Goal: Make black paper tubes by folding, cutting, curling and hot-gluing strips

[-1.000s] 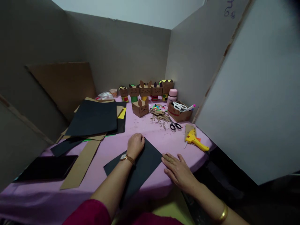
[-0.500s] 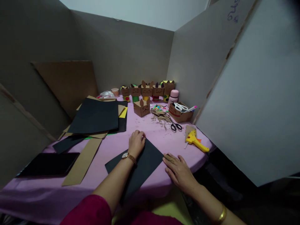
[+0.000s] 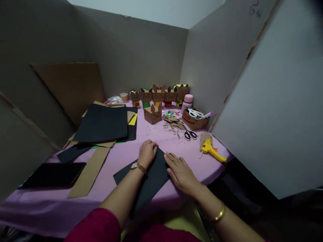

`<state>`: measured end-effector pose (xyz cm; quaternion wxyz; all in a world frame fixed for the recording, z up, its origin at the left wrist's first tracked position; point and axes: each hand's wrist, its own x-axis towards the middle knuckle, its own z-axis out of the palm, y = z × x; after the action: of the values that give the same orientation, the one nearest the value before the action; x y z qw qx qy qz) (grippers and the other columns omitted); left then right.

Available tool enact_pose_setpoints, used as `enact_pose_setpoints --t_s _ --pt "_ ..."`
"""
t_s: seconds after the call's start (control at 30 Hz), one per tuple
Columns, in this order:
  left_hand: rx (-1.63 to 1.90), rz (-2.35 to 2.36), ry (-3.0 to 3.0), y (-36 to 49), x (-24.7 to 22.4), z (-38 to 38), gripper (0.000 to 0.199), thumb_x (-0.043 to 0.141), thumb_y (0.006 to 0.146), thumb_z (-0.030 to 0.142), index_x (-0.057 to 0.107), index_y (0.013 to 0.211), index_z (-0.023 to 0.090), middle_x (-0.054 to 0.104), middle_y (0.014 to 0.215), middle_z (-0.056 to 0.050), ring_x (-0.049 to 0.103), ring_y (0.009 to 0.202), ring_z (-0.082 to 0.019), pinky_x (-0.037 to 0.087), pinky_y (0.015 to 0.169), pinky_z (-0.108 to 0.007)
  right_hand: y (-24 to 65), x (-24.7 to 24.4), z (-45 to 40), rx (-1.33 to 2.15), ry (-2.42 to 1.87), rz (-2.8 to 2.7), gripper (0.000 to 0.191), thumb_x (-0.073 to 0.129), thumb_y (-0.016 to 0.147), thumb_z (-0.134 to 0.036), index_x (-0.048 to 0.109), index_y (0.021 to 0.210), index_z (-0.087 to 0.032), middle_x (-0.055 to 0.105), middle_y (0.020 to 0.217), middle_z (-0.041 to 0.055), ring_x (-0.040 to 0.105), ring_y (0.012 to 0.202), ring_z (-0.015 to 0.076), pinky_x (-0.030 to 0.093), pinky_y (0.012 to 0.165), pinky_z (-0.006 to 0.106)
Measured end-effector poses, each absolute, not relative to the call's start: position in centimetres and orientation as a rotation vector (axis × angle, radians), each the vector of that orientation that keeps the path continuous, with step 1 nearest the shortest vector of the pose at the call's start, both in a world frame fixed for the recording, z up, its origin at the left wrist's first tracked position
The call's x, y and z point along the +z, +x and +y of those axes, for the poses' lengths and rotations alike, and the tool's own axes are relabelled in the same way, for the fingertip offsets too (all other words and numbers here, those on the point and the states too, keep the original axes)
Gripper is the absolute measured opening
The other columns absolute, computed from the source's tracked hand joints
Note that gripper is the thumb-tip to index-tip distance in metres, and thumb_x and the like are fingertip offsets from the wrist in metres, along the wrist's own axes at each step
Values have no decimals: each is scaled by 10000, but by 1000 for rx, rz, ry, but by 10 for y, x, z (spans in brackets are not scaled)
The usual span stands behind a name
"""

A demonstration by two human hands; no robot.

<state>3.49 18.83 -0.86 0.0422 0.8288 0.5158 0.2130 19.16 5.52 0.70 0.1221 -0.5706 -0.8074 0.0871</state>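
A sheet of black paper (image 3: 153,179) lies slanted at the table's front edge, its near corner reaching past the edge. My left hand (image 3: 148,153) is at its far corner, fingers curled down and pressed on the paper there; the forearm with a wristwatch crosses over the sheet and hides part of it. My right hand (image 3: 180,171) lies flat, fingers stretched out, over the sheet's right-hand corner, which it covers.
Black sheets (image 3: 103,122) are piled at left, near a cardboard strip (image 3: 89,173) and a dark tablet (image 3: 52,174). At right lie a yellow glue gun (image 3: 213,151) and black-handled scissors (image 3: 190,135). Behind stand a cardboard box with ears (image 3: 152,116) and a pink flask (image 3: 187,102).
My right hand has slid left, from beside the paper's right corner to on top of it. My left hand stays at the far corner. The view has shifted slightly.
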Motion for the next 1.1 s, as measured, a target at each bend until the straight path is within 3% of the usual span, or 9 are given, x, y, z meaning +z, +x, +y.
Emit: enact_pose_setpoints --t_s 0.23,0.5,0.6,0.67,0.8,0.83,0.93,1.0,1.1 --pt "625 1526 2619 32 -5 183 223 521 864 284 574 1054 182 582 1130 -67 575 970 -205 471 827 -429 195 -2 66 358 -1685 -2449 557 290 910 -370 199 1414 -149 198 1484 103 162 1358 224 178 1052 529" --pt "530 1412 2754 13 18 114 359 391 864 94 542 1176 188 432 1379 -143 369 1267 -278 287 1013 -498 194 -4 65 365 -1702 -2441 567 294 898 -361 210 1411 -136 195 1484 104 167 1356 231 171 1050 532" --pt "439 1276 2788 29 15 58 400 481 843 299 506 1229 197 486 1345 -126 399 1256 -266 308 1024 -468 195 -9 66 372 -1714 -2447 565 317 875 -279 210 1410 -133 189 1486 97 167 1356 220 165 1056 518" --pt "323 1194 2783 39 10 28 612 564 767 427 427 1300 161 433 1374 -168 370 1271 -312 319 1014 -499 195 -10 66 372 -1724 -2455 579 327 854 -226 204 1412 -133 181 1488 92 165 1357 210 173 1058 505" --pt "265 1337 2637 30 8 22 585 526 799 408 396 1320 176 392 1409 -132 379 1270 -275 345 1011 -456 192 -9 65 360 -1735 -2461 557 305 880 -298 227 1405 -127 196 1481 98 176 1355 218 189 1053 511" --pt "316 1488 2566 20 10 31 503 500 820 386 440 1285 205 420 1400 -98 393 1263 -249 346 1015 -418 191 -8 64 356 -1737 -2459 555 291 890 -329 233 1404 -127 201 1479 98 178 1354 221 191 1052 515" --pt "411 1825 2421 -21 20 63 422 372 881 287 451 1248 94 443 1350 -205 409 1233 -295 337 986 -445 189 -4 62 348 -1740 -2451 555 265 902 -366 229 1405 -136 206 1478 92 184 1352 221 194 1051 518" --pt "426 1963 2327 -48 24 80 391 430 847 299 519 1143 59 548 1187 -247 485 1122 -348 362 917 -479 189 -3 61 352 -1741 -2446 551 265 903 -364 233 1404 -139 211 1476 91 193 1350 220 193 1054 517" --pt "420 2019 2201 -76 26 92 280 540 770 361 602 904 123 642 906 -165 569 932 -327 408 804 -426 189 -6 61 347 -1745 -2442 548 268 902 -367 241 1401 -144 219 1474 86 203 1347 218 194 1058 512"
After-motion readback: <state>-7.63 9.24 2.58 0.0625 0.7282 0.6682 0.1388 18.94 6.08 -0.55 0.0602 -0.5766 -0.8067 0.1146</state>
